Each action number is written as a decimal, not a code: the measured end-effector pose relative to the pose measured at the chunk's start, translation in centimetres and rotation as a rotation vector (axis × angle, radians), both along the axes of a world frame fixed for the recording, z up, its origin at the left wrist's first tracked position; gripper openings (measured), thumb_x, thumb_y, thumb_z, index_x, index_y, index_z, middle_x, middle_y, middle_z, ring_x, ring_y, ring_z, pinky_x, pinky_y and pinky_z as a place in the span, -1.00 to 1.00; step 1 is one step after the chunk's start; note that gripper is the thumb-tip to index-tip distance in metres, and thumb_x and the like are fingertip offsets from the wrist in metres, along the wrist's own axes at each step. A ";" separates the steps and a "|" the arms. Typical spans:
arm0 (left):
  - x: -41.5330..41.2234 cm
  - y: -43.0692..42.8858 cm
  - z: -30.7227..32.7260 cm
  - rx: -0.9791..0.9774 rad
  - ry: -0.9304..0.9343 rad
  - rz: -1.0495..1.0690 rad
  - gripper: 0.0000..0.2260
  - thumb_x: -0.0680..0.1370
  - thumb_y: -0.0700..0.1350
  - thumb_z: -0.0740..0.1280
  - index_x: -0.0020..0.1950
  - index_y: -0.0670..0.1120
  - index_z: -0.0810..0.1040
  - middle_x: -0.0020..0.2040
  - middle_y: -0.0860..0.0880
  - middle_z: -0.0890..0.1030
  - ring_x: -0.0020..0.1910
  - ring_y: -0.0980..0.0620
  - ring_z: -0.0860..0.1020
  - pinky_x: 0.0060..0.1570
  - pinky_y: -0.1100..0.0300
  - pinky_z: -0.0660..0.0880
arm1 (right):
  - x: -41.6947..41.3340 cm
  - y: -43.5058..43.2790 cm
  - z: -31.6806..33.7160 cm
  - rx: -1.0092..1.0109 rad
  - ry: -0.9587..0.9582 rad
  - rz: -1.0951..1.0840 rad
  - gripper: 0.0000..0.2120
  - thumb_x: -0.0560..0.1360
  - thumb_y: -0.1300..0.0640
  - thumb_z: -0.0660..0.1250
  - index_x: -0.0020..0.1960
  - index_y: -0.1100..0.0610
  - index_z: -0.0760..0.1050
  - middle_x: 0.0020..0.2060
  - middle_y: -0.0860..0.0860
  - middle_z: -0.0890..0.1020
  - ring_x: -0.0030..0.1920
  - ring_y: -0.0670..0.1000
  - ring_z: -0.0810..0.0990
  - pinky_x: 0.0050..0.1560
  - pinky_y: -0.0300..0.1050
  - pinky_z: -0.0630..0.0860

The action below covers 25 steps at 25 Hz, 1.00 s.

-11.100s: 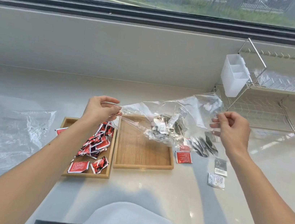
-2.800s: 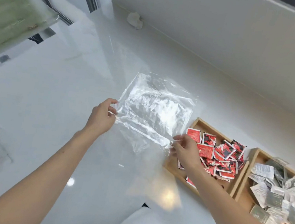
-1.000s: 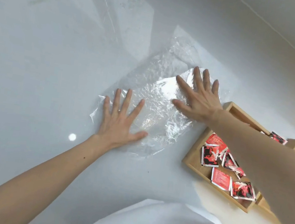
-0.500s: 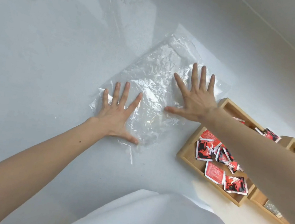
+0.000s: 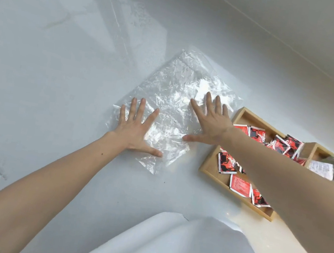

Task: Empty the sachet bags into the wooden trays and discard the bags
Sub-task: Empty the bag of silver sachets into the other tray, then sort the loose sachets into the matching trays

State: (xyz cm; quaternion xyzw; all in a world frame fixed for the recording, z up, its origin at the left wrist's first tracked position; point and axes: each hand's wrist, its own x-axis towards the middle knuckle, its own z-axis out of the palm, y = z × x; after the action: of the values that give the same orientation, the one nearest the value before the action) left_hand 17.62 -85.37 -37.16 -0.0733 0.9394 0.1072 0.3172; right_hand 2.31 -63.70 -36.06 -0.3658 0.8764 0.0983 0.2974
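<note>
Left hand (image 5: 134,130) and right hand (image 5: 210,122) press flat on the clear bag (image 5: 172,97) beside the wooden tray (image 5: 247,114).

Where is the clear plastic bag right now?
In the head view, the clear plastic bag lies flat on the white counter near the middle, under the left hand and right hand, just left of the wooden tray of red sachets.
</note>
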 end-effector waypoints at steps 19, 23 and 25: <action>-2.8 6.7 5.2 0.073 0.478 -0.106 -0.41 0.61 0.19 -0.09 0.49 -0.14 0.32 0.47 -0.20 0.36 0.46 -0.21 0.31 0.46 -0.11 0.18 | 2.5 7.4 5.0 -0.323 0.212 -0.147 -0.35 0.61 -0.25 0.01 0.59 0.03 0.00 0.56 0.26 0.10 0.57 0.25 0.00 0.54 0.21 -0.03; -4.8 11.7 6.7 0.077 0.524 -0.199 -0.45 0.61 0.17 -0.02 0.43 -0.14 0.39 0.42 -0.21 0.43 0.41 -0.21 0.37 0.40 -0.13 0.27 | 3.5 12.5 6.8 -0.379 0.296 -0.235 -0.39 0.62 -0.24 0.00 0.57 0.05 0.08 0.53 0.25 0.19 0.55 0.26 0.09 0.52 0.23 0.04; -5.8 14.8 7.5 0.090 0.556 -0.249 -0.48 0.61 0.15 0.03 0.39 -0.16 0.44 0.37 -0.23 0.48 0.36 -0.22 0.42 0.36 -0.13 0.33 | 4.2 15.9 7.7 -0.382 0.339 -0.273 -0.38 0.60 -0.26 -0.04 0.56 0.05 0.12 0.51 0.25 0.24 0.54 0.26 0.13 0.51 0.24 0.08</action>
State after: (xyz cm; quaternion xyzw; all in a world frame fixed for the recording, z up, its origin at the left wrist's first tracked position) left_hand 11.84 -70.54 -29.70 0.0888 0.9863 0.1248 0.0614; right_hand 6.47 -47.79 -28.35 -0.2724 0.9573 -0.0495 0.0830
